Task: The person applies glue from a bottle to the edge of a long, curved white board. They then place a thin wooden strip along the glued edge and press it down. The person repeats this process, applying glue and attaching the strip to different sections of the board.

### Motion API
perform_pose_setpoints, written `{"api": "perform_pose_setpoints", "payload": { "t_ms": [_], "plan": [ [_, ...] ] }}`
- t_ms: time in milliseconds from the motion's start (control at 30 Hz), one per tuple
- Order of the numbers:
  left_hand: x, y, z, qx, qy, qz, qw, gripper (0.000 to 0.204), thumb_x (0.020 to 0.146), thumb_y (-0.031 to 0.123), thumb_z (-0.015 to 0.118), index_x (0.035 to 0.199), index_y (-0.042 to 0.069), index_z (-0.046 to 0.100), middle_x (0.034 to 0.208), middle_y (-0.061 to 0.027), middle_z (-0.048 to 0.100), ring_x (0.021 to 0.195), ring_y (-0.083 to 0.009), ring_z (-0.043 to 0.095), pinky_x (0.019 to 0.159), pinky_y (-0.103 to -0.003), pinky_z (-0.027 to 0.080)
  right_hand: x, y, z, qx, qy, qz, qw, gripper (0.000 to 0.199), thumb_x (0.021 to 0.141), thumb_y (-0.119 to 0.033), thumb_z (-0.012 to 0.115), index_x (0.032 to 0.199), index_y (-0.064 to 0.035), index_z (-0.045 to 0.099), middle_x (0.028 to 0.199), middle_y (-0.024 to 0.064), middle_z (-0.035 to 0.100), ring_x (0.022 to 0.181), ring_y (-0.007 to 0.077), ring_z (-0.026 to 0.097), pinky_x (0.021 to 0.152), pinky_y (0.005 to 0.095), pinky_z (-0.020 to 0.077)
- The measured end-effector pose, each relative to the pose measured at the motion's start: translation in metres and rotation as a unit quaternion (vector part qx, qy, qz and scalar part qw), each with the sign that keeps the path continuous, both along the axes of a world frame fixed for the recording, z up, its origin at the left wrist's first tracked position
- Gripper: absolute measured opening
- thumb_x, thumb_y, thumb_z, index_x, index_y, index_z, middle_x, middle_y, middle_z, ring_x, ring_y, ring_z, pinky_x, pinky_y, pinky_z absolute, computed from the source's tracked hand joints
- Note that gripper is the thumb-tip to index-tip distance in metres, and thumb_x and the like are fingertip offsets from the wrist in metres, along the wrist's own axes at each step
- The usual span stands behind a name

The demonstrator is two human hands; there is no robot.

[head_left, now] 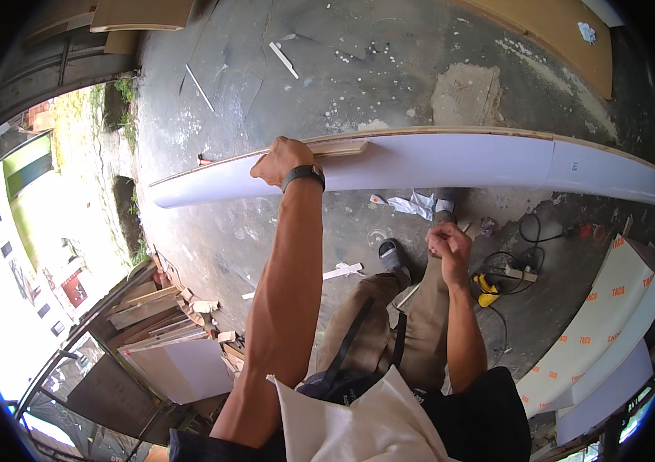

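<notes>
Wht panel [458, 162] sits below L hand [285, 162], edge prob. gripped under curled fingers [261, 167].

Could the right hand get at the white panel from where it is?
Probably yes: nothing seems to block the way from the right hand to the white panel, and the left hand is farther left, at its upper edge.

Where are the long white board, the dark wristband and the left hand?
Long white board [435, 163]: head view, white face.
Dark wristband [303, 173]: head view, band across wrist.
Left hand [286, 159]: head view, its middle.
</notes>
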State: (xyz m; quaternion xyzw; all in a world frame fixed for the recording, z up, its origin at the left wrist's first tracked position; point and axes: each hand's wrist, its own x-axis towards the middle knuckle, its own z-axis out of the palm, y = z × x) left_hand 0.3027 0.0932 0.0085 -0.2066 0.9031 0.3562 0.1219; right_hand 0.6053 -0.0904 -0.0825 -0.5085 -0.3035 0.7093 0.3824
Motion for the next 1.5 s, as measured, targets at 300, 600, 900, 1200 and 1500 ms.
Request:
{"api": "perform_pose_setpoints", "payload": {
  "t_ms": [300,600,900,1200,1500],
  "plan": [
    [-0.041,-0.009,-0.025,-0.532,0.103,-0.545,0.640,0.044,0.079,0.044,0.088,0.110,0.014,0.079,0.113,-0.0031,0.078,0.102,-0.0225,0.076,0.088,-0.038,0.061,-0.069,-0.149,-0.335,-0.322,-0.169,-0.166,0.917,0.016,0.091,-0.016,0.073,0.088,-0.0013,0.069,0.071,0.0035,0.065,0.053,0.0131,0.062,0.045,0.0301,0.0490],
    [-0.023,0.002,-0.056,-0.412,0.080,-0.800,0.430,0.048,0.110,0.035,0.038,0.148,0.009,0.052,0.123,-0.0071,0.071,0.097,-0.0197,0.068,0.087,-0.033,0.055,-0.173,-0.222,-0.505,-0.437,-0.235,-0.242,0.834,0.044,0.082,-0.036,0.084,0.090,0.0064,0.074,0.075,0.0164,0.074,0.054,0.0238,0.071,0.051,0.0379,0.0620],
    [-0.074,-0.017,-0.014,-0.200,-0.007,-0.695,0.691,0.043,0.110,0.034,0.042,0.140,0.007,0.055,0.116,-0.0058,0.070,0.091,-0.0156,0.066,0.079,-0.031,0.055,-0.238,-0.152,-0.498,-0.508,-0.221,-0.197,0.809,0.088,0.074,-0.056,0.086,0.135,0.0003,0.059,0.118,0.0276,0.071,0.112,0.0463,0.068,0.096,0.0551,0.0540],
    [-0.084,-0.018,-0.035,-0.140,-0.085,-0.683,0.712,0.038,0.110,0.034,0.046,0.133,0.005,0.058,0.110,-0.0045,0.069,0.085,-0.0116,0.064,0.071,-0.029,0.055,-0.221,-0.184,-0.530,-0.358,-0.348,-0.305,0.811,0.065,0.087,-0.033,0.081,0.136,0.0020,0.057,0.109,0.0284,0.072,0.103,0.0482,0.069,0.090,0.0542,0.0532],
    [-0.064,-0.016,-0.038,-0.274,0.029,-0.737,0.617,0.038,0.104,0.032,0.055,0.125,0.001,0.061,0.112,-0.0122,0.071,0.093,-0.0193,0.069,0.076,-0.033,0.058,-0.137,-0.177,-0.351,-0.169,-0.311,-0.290,0.889,0.037,0.093,-0.031,0.081,0.107,-0.0014,0.063,0.096,0.0167,0.073,0.085,0.0317,0.073,0.076,0.0411,0.0573]
  ]
}}
